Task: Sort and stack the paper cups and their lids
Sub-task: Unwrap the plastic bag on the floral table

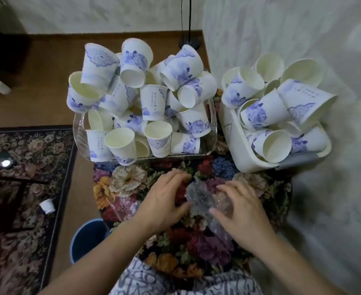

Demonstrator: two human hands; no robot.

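Roughly 2 bins [212,116], many cups [154,103].

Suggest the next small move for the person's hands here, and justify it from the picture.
Probably set the clear plastic wrap aside: both the left hand and right hand grip it, while loose paper cups fill the clear tray unstacked.

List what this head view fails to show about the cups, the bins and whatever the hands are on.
- Crumpled clear plastic: blurred, part-covered by left hand and right hand; lids or wrap, unclear.
- Clear plastic bin and white plastic bin: floors buried under blue-flowered paper cups.
- Blue bucket: arm overlaps it.
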